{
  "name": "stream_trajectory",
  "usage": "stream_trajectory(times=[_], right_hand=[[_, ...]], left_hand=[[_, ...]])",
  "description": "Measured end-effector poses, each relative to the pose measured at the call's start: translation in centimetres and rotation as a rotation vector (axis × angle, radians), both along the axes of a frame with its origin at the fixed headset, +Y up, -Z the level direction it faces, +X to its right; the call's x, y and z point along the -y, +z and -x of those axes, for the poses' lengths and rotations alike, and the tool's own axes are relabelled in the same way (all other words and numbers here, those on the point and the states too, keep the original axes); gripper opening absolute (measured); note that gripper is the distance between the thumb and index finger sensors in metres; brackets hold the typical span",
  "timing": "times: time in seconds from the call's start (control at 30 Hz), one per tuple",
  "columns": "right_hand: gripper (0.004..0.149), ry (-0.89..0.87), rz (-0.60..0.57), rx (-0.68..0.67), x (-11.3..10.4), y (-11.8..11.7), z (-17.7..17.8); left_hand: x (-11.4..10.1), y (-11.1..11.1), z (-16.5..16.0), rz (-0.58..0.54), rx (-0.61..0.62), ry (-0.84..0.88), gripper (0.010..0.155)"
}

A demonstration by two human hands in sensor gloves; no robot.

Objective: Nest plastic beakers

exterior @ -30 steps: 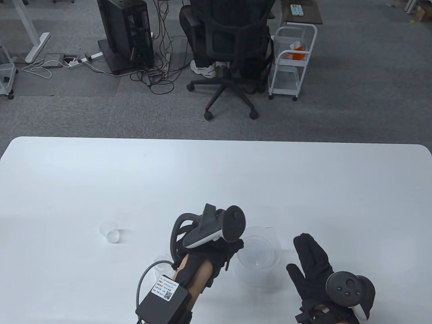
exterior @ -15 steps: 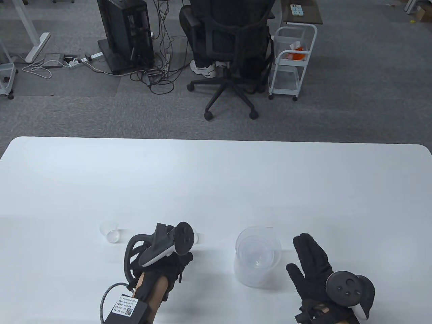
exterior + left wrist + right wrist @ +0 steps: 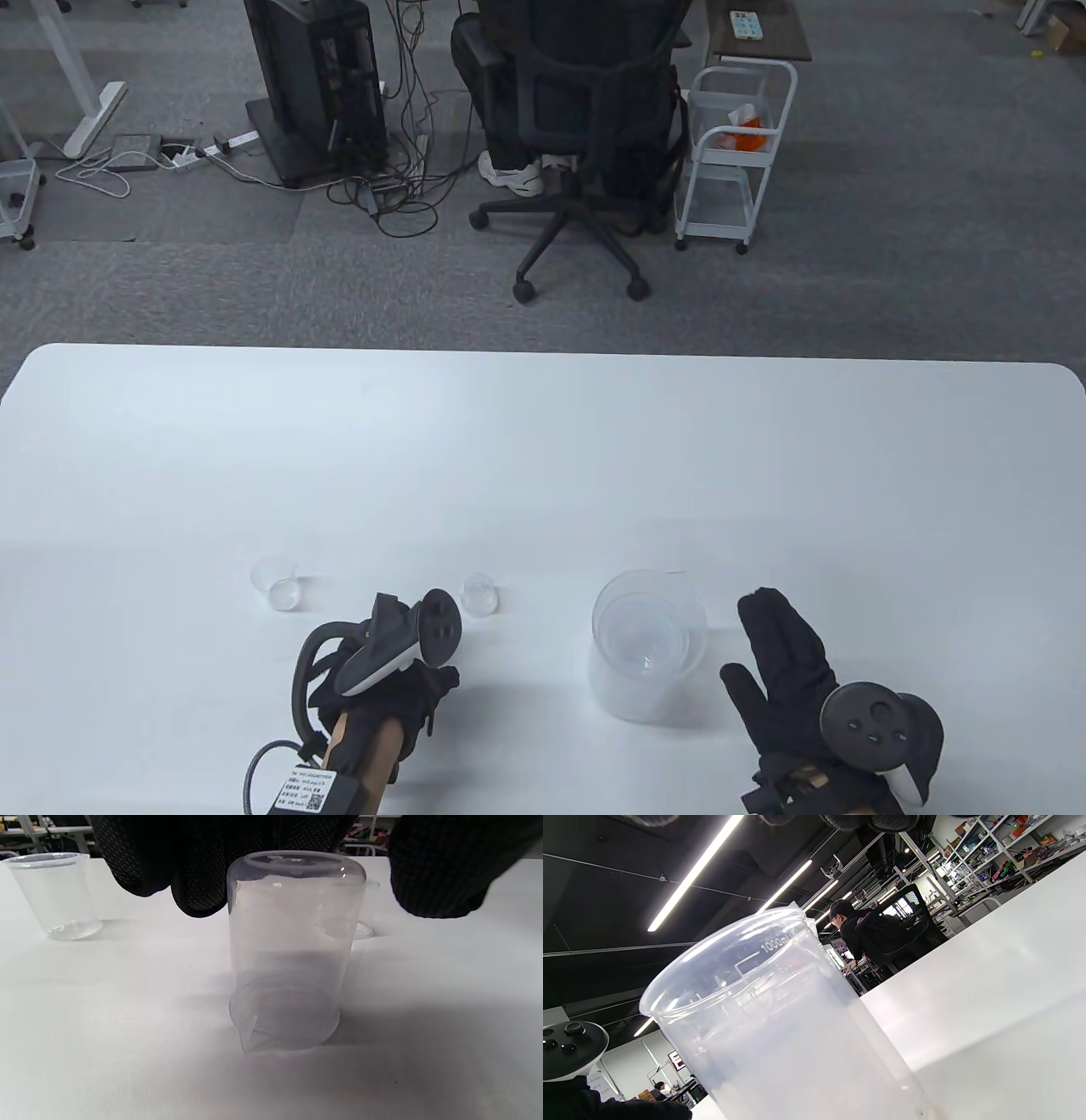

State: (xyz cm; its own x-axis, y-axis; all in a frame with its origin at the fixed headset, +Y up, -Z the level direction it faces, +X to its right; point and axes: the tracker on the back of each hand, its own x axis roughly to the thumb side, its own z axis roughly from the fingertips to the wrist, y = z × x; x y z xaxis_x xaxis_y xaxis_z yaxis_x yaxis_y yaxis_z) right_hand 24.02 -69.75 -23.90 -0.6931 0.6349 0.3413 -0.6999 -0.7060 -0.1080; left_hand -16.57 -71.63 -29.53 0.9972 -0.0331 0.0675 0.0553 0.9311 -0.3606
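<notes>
A large clear beaker (image 3: 649, 658) stands upright at the near right with smaller beakers nested inside; the right wrist view shows its 1000 ml mark (image 3: 780, 1014). My right hand (image 3: 776, 666) lies flat and open on the table just right of it. My left hand (image 3: 407, 688) hovers over a clear beaker standing upside down (image 3: 292, 950), which is hidden under the hand in the table view. Its fingers (image 3: 199, 878) and thumb (image 3: 441, 870) spread to either side of the beaker's top without gripping it. A small beaker (image 3: 274, 584) stands upright to the left. A tiny one (image 3: 479, 592) stands beyond the left hand.
The white table (image 3: 543, 458) stretches bare toward its far edge. Beyond it are an office chair (image 3: 585, 127), a white cart (image 3: 734, 153) and a computer tower (image 3: 314, 85) on the floor.
My left hand has moved left and nearer from beside the large beaker to above the upside-down beaker, uncovering the tiny beaker. The right hand and large beaker have not moved.
</notes>
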Motion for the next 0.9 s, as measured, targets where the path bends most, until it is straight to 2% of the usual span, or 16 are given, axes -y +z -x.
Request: stream_trajectory(times=[0.3, 0.57, 0.77, 0.9], right_hand=[[0.074, -0.014, 0.0, -0.003, 0.0, 0.0, 0.1], [0.074, -0.013, -0.026, -0.016, -0.6, -0.1, 0.4], [0.075, -0.046, -0.092, -0.03, -2.2, 0.2, 1.2], [0.076, -0.055, -0.14, -0.055, -3.6, 0.6, 2.2]], left_hand=[[0.5, 0.1, 0.6, -0.052, -0.034, 0.078, 0.068], [-1.1, 0.7, 0.5, -0.119, -0.039, 0.257, 0.067], [-3.8, 1.5, 0.0, -0.216, -0.023, 0.566, 0.067], [-5.3, 1.9, -0.8, -0.263, -0.009, 0.854, 0.067]])
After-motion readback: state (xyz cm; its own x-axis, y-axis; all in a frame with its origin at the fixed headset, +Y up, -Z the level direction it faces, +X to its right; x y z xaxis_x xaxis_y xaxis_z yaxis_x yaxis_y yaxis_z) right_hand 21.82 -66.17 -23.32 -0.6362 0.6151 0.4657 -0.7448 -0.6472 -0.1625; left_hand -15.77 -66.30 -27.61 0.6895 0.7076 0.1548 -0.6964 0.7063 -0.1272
